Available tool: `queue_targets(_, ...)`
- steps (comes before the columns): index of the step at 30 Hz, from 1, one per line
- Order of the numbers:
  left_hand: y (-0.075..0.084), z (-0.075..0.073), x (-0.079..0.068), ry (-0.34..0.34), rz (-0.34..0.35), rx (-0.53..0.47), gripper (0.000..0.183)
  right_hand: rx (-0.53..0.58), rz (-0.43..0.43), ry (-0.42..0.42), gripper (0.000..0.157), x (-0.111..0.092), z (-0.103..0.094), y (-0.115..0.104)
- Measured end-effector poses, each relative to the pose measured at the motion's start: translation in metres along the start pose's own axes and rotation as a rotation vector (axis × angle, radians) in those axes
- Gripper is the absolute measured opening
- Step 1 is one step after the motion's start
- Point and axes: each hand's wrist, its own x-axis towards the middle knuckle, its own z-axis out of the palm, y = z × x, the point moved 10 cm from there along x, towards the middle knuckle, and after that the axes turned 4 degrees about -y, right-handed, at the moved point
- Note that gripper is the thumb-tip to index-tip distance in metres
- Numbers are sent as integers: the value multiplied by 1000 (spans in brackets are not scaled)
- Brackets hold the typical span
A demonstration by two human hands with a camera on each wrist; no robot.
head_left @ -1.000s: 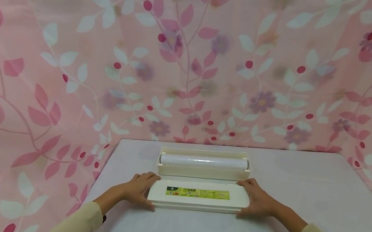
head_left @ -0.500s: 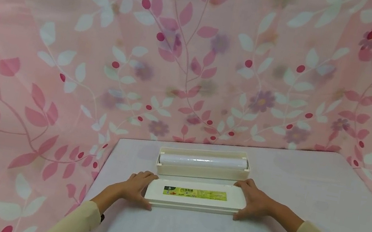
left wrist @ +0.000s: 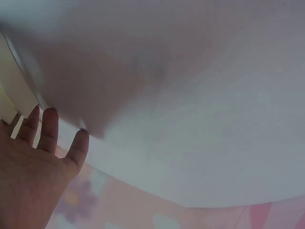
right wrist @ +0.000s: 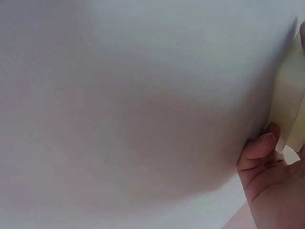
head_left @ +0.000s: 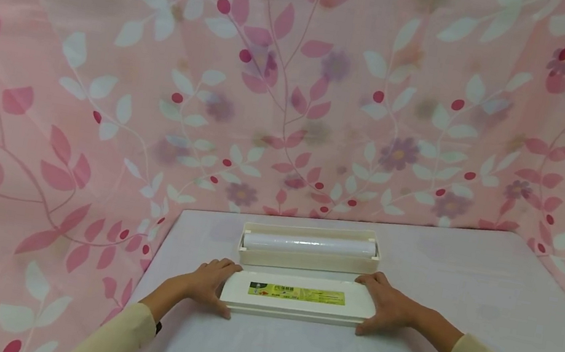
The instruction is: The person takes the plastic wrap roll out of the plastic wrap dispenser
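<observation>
A white lid [head_left: 297,307] with a yellow-green printed label [head_left: 298,293] lies face up on the table, in front of a long white box of cling film [head_left: 308,261]. My left hand [head_left: 208,286] grips the lid's left end, thumb at the front edge and fingers toward the back corner. At the other end my right hand [head_left: 390,309] holds it the same way. The left wrist view shows my left hand's spread fingers [left wrist: 50,126] beside the lid's edge [left wrist: 16,78]. In the right wrist view, my right thumb [right wrist: 259,145] presses by the lid's pale side [right wrist: 287,98].
The cling film roll [head_left: 310,245] sits inside the uncovered box, just behind the lid. A white cloth covers the table [head_left: 465,294]. Pink floral curtains [head_left: 296,91] stand along the back and both sides.
The lid and both hands have shifted very slightly to the left relative to the box. Both hands keep their hold on the lid's ends, and the box stays in place.
</observation>
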Motion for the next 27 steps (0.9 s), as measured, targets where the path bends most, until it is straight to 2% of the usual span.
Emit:
queue_targets(5, -2, 1, -3, 19, 4, 9, 115, 8, -47, 40, 115, -7, -2, -1)
queue_targets(10, -8, 0, -10, 35, -46, -32, 124, -2, -39, 97, 126, -21, -9, 6)
queue_targets(13, -14, -1, -18, 52, -75, -44, 123, 13, -15, 107, 124, -31, -15, 11)
queue_targets(16, -22, -2, -28, 79, -105, -55, 116, 33, 26, 114, 109, -41, -21, 16)
queue_targets(18, -27, -7, -35, 114, -124, -49, 108, 4, 63, 143, 96, -47, -28, 20)
queue_targets(21, -35, -21, -42, 201, -150, 10, 94, -100, 107, 226, 84, -57, -43, 25)
queue_targets(24, -41, -39, -46, 316, -185, 93, 84, -234, 142, 311, 84, -64, -58, 30)
queue_targets(27, -45, -56, -50, 420, -216, 155, 79, -321, 160, 361, 87, -67, -70, 35)
